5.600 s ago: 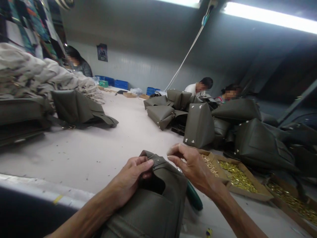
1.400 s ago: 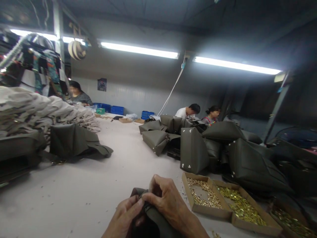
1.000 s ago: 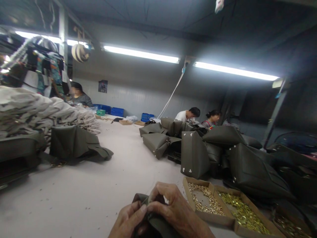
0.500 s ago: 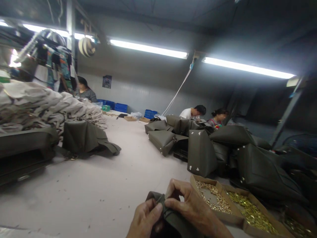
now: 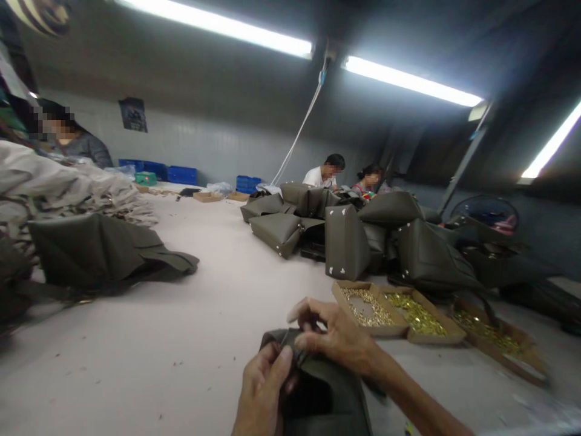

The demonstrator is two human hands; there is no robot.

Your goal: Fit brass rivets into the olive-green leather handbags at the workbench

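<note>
A dark olive bag (image 5: 338,396) with a dark open mouth is at the bottom centre, close to me. My left hand (image 5: 265,384) is closed on the near left part of its rim, thumb on top. At the upper edge of the same bag is my right hand (image 5: 333,336), its thumb and a finger bent close together on the material while the index finger arches above. A small part between those fingertips is too blurred to make out. Just beyond the right hand lies a cardboard tray (image 5: 399,330) of small gold metal pieces.
A second gold-filled tray (image 5: 458,336) and a third tray (image 5: 533,369) stand to the right. Behind them is a heap of olive bags (image 5: 347,248). Another olive bag (image 5: 100,248) and pale cloth (image 5: 68,181) lie left. Several people sit at the far side.
The view has turned right and tilted down, so more of the trays shows. My right hand's index finger has lifted from the bag edge; the left hand keeps its grip.
</note>
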